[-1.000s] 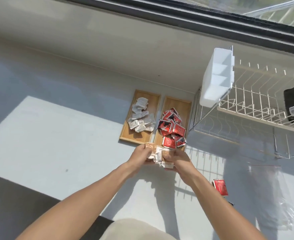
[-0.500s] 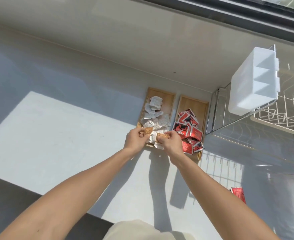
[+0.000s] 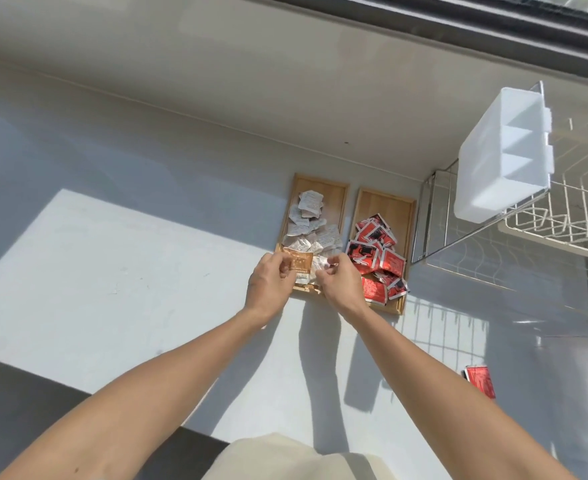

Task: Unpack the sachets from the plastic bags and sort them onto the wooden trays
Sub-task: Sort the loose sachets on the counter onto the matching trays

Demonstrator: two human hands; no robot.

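Two wooden trays lie side by side on the white counter. The left tray point(image 3: 338, 192) holds several white sachets point(image 3: 309, 223). The right tray point(image 3: 381, 202) holds several red sachets point(image 3: 375, 252). My left hand point(image 3: 268, 289) pinches an orange-brown sachet point(image 3: 299, 263) over the near end of the left tray. Just to its right, my right hand point(image 3: 339, 284) holds white sachets point(image 3: 320, 263) at the fingertips over the same tray end. One red sachet point(image 3: 480, 381) lies alone on the counter at the near right.
A white dish rack point(image 3: 562, 216) stands to the right of the trays, with a white divided plastic caddy point(image 3: 504, 157) hung on its corner. A wall and window frame run along the back. The counter's dark front edge is at the lower left.
Both hands moved forward with the sachets, from the counter in front of the trays to over the near end of the left tray. The camera view shifted left.
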